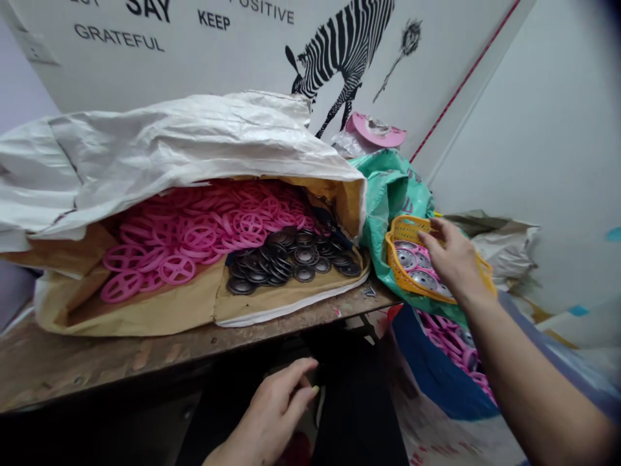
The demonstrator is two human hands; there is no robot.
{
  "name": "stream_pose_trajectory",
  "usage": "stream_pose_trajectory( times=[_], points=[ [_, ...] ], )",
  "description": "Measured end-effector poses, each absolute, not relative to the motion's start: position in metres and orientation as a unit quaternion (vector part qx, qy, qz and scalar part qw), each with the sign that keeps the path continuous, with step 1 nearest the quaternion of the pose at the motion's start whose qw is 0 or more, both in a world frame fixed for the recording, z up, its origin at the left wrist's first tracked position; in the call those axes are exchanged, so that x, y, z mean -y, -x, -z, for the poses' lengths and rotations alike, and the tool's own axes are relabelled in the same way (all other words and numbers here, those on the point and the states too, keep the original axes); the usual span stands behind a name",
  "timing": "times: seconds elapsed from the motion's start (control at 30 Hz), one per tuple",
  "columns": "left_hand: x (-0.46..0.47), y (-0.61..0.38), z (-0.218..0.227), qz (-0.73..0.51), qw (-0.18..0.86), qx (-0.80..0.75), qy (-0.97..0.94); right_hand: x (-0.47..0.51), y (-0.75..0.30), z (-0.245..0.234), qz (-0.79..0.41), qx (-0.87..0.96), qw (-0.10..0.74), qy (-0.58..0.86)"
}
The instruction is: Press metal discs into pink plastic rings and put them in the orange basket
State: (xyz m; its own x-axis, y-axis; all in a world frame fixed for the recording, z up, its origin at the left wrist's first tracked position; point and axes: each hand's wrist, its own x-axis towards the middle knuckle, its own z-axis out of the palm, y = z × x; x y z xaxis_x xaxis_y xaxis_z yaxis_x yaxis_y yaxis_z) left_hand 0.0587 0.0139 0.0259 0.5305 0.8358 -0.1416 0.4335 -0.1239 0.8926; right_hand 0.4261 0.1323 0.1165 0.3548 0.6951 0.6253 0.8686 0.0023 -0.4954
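Note:
My left hand (276, 404) hangs low over the dark-clothed lap, thumb and loosely bent fingers apart, with nothing visible between them. At the right, my right hand (451, 255) is over a yellow-orange plastic basket (398, 275), its fingers apart near the far rim. Inside the basket are pink toy wheels with silver hubcaps (424, 280); the hand covers part of them. A white sack (194, 139) lies on its side with its mouth facing me. It holds a heap of pink spoked wheel rims (198, 236) and a smaller pile of dark round hubcaps (305, 255).
The sack rests on a worn wooden table (145, 359). A green plastic bag (383, 194) stands beside it, around the basket. Below the basket, an open blue-and-white sack (436, 375) contains more pink wheels (451, 343). A pink tape roll (376, 131) sits near the wall.

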Motion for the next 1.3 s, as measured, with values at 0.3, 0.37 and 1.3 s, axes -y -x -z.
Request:
stream_pose_trajectory(
  times=[0.3,0.37,1.3],
  points=[
    [-0.026,-0.058,-0.033,-0.243,0.485,-0.43,-0.722,-0.138,-0.279,-0.08,-0.035,0.735,0.284,0.614],
    [-0.025,-0.058,-0.035,-0.242,0.488,-0.43,-0.72,-0.155,-0.266,-0.074,-0.022,0.734,0.234,0.637],
    [-0.203,0.012,-0.111,-0.113,-0.146,-0.517,-0.836,-0.118,-0.268,-0.057,-0.345,0.546,0.511,0.567]
  ],
)
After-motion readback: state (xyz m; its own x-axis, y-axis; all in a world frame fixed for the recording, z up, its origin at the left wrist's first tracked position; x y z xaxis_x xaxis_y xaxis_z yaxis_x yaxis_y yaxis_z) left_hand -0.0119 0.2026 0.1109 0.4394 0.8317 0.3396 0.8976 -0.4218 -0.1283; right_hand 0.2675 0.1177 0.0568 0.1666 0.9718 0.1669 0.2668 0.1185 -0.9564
